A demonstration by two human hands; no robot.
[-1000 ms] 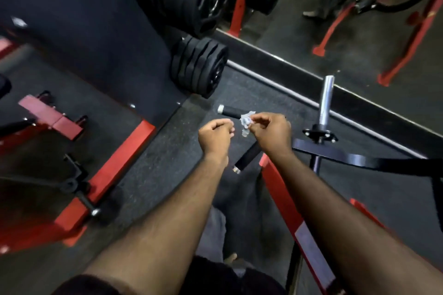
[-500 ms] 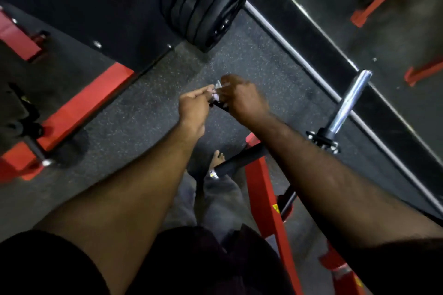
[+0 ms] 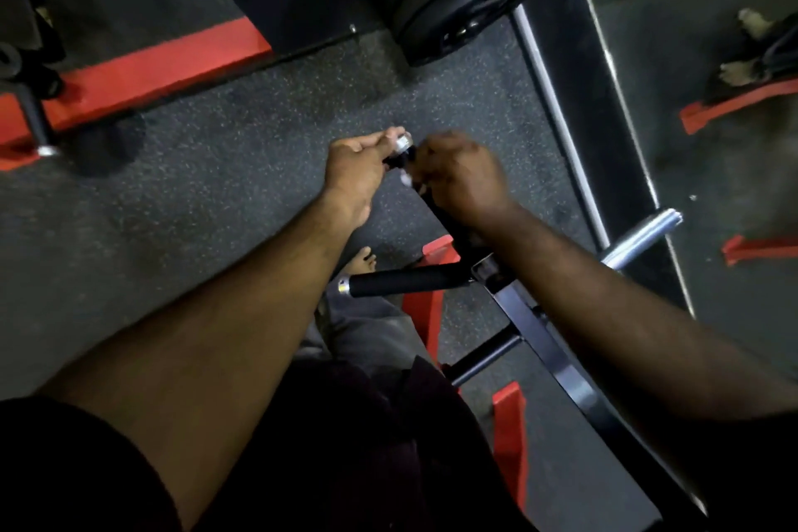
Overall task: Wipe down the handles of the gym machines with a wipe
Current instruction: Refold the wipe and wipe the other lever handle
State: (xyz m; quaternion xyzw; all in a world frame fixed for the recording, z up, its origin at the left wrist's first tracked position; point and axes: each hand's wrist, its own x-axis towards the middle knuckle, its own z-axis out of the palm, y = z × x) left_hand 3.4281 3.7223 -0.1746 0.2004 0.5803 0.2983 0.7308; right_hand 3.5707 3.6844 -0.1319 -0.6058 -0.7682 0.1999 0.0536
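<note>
Dim gym floor (image 3: 224, 168); your hands meet on the black handle (image 3: 444, 220).
Left hand (image 3: 356, 168) pinches its tip, right hand (image 3: 464, 179) grips the wipe (image 3: 406, 181) around it; that small wipe could slip out.

Both forearms extend forward, hands close together. Left hand (image 3: 358, 168): fingers straight, tips pinching the handle (image 3: 399, 153) end. Right hand (image 3: 460, 177): fist curled round the handle, knuckles up.

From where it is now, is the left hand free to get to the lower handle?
Probably yes. The left hand only pinches the upper handle's metal end cap; the lower handle sticks out below it, bare, with nothing between.
</note>
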